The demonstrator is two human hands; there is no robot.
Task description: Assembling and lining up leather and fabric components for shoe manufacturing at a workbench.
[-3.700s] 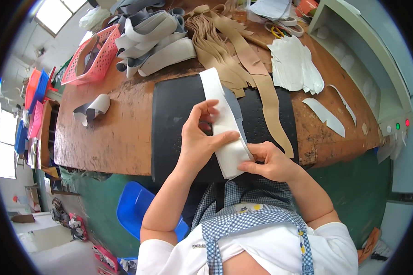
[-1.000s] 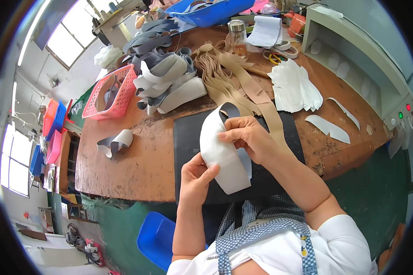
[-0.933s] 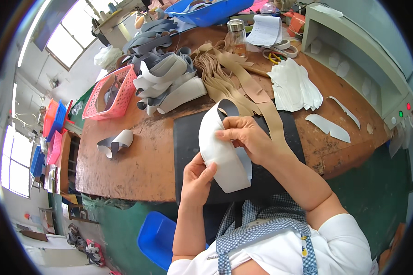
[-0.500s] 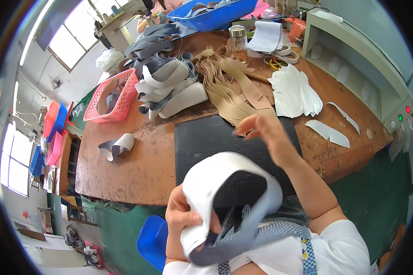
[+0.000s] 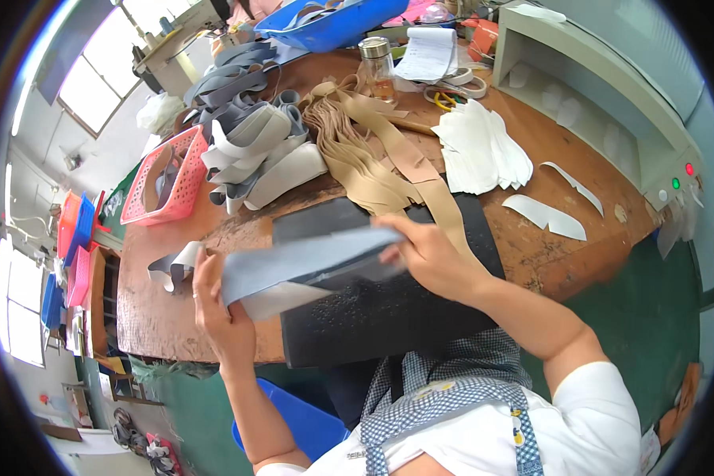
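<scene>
Between my two hands a blue-grey and white strip of sheet material (image 5: 293,262) is stretched, blurred by motion, above the black mat (image 5: 373,325). Its left end is pinched by my left hand (image 5: 224,309), near the table's left front. My right hand (image 5: 432,258) grips the other end, over the mat's right part. Tan strips (image 5: 373,178) lie fanned just beyond the right hand, one running down onto the mat. A small curled grey-and-white piece (image 5: 170,268) rests on the table behind the left hand.
Grey-white strips (image 5: 266,155) are heaped behind the mat, beside a pink basket (image 5: 166,178). White cut pieces (image 5: 484,147) lie to the right, near a grey machine (image 5: 595,103) with lit buttons. A glass jar (image 5: 377,67), a notepad (image 5: 428,54) and a blue tray (image 5: 333,28) stand at the back.
The strip was a loose loop near my body, held by the left hand alone. Now it is drawn out over the mat, and the right hand has come down onto its other end.
</scene>
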